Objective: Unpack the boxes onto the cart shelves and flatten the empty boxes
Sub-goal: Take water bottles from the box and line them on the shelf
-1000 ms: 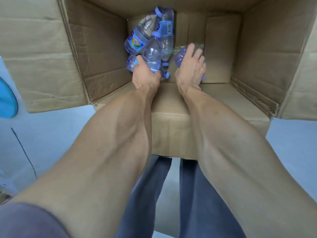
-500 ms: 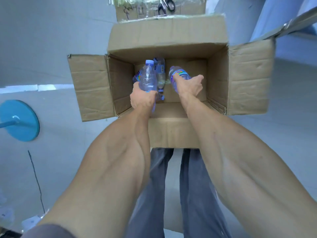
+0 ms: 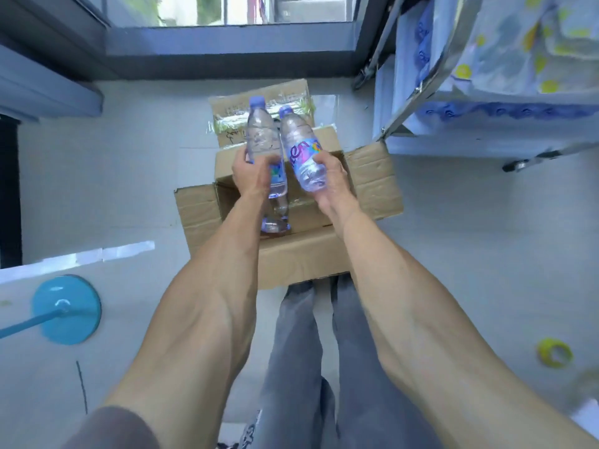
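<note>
The left hand (image 3: 251, 171) and right hand (image 3: 334, 176) each grip a bottle (image 3: 261, 131) mid-body over the box (image 3: 301, 254); full, they'd likely feel heavyish, slick, slightly squashy.

bright, even daylight comes from the window (image 3: 227, 11) at the top of the frame, washing out the pale floor (image 3: 486, 254). shadows are soft and faint. wide-angle bending curves the edges, and motion blur smears the shelves (image 3: 502, 92) at upper right.

Bare forearms, mauve sleeve (image 3: 110, 429), grey trousers (image 3: 291, 367)
</note>
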The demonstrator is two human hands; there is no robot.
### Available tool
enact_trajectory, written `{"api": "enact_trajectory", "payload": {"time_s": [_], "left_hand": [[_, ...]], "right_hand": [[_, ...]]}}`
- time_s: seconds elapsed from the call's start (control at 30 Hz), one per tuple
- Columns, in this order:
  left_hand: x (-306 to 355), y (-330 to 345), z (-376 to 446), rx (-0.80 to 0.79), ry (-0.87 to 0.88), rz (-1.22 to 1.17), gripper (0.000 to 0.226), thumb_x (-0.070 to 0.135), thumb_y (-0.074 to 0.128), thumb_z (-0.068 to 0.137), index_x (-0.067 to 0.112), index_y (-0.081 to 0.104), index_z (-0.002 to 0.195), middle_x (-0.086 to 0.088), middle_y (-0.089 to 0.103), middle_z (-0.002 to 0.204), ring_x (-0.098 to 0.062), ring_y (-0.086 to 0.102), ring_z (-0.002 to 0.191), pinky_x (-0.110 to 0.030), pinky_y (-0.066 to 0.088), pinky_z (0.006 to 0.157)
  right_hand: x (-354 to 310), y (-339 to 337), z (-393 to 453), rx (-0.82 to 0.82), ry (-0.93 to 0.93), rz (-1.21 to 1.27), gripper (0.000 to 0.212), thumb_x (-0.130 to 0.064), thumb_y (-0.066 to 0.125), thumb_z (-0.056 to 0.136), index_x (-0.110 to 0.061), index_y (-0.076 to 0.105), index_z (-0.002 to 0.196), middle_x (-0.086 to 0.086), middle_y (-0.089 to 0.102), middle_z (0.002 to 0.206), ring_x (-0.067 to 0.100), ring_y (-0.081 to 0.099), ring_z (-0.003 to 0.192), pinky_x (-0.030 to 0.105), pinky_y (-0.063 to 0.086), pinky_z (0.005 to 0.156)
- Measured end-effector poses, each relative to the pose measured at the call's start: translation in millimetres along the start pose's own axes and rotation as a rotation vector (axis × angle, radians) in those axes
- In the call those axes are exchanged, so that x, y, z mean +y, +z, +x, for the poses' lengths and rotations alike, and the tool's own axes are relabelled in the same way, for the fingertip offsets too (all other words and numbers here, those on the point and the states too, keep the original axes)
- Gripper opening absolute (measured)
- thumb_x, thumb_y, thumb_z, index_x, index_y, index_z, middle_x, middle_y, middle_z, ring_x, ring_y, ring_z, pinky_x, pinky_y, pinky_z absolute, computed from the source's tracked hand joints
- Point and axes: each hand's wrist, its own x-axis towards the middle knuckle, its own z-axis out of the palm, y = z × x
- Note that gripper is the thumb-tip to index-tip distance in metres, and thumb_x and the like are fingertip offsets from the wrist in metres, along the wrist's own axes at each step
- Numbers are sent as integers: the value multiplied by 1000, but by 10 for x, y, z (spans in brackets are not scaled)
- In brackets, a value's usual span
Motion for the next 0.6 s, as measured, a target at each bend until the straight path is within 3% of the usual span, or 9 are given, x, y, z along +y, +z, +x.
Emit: {"api": "enact_trajectory", "payload": {"time_s": [0.1, 0.2, 0.33, 0.4, 0.5, 0.6], "left_hand": [[514, -105, -396, -102, 91, -29, 48, 22, 67, 50, 17, 69, 97, -6, 72, 92, -25, 68, 81, -38, 59, 72], [976, -190, -972, -211, 181, -140, 41, 21, 62, 55, 13, 63, 95, -16, 68, 97, -37, 68, 93, -51, 59, 78], [1417, -237, -1707, -390, 310, -204, 40, 23, 56, 63, 8, 59, 99, -6, 61, 89, -20, 62, 83, -38, 55, 69], [1569, -227, -2046, -494, 357, -208, 42, 24, 56, 66, 7, 56, 105, -9, 60, 95, -24, 62, 89, -40, 54, 74], [1661, -178, -2470, -592, 391, -207, 44, 26, 57, 68, 5, 56, 107, -6, 59, 91, -19, 62, 83, -31, 52, 66], [1717, -12, -2953, -715, 420, -230, 36, 21, 56, 72, 4, 57, 104, -4, 63, 87, -19, 65, 80, -29, 52, 63]], "right_hand": [[-430, 29, -555, -102, -121, 24, 88, -17, 72, 49, 4, 50, 131, 22, 58, 106, 32, 59, 92, 33, 49, 67], [-796, -56, -1133, -178, -239, 51, 91, -22, 76, 50, -1, 47, 134, 22, 60, 113, 33, 62, 95, 41, 52, 77], [-1180, -277, -1852, -220, -362, 102, 81, -23, 77, 58, -8, 50, 132, 17, 65, 111, 31, 64, 99, 44, 52, 84], [-1361, -484, -2196, -231, -433, 123, 70, -22, 74, 61, -13, 55, 128, 14, 68, 109, 29, 66, 99, 40, 54, 81], [-1523, -838, -2668, -273, -530, 156, 62, -21, 70, 60, -13, 61, 121, 13, 67, 109, 30, 63, 100, 42, 50, 87], [-1604, -1238, -3085, -294, -585, 149, 53, -23, 68, 58, -15, 62, 111, 9, 69, 102, 26, 65, 92, 38, 52, 81]]}}
